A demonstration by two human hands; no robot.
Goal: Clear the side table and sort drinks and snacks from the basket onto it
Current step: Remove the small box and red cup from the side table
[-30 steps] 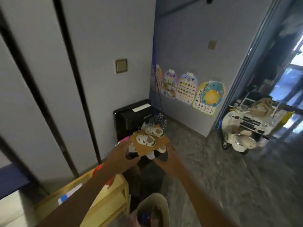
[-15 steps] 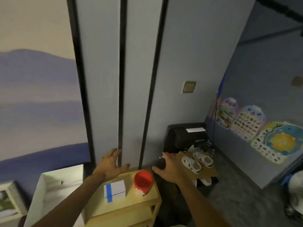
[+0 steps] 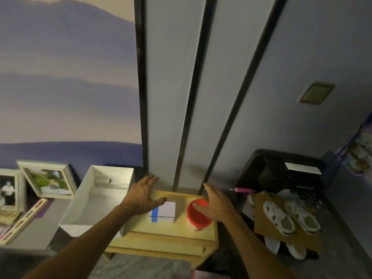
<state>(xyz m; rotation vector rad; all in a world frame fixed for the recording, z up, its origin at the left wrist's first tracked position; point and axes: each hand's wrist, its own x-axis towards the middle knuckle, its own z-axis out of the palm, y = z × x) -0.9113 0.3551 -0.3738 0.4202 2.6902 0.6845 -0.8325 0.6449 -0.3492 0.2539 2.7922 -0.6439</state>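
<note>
A low yellow wooden side table (image 3: 173,231) stands against the panelled wall. On its top sit a white box with a blue stripe (image 3: 163,213) and a red cup (image 3: 197,216). My left hand (image 3: 144,195) hovers open over the table's back left, its thumb near the box. My right hand (image 3: 218,204) is open just right of the red cup, fingers spread, thumb over the cup's rim. Whether it touches the cup is unclear. The basket is out of view.
An open white box (image 3: 96,198) lies left of the table. Picture frames (image 3: 47,179) lean on the wall at far left. At right, a black unit (image 3: 281,170) and white shoes on cardboard (image 3: 289,217) with a pink pen (image 3: 243,190).
The view swung left from the shoes toward the side table. Both hands left the cardboard with shoes and came over the table top, the right one closing in on the red cup.
</note>
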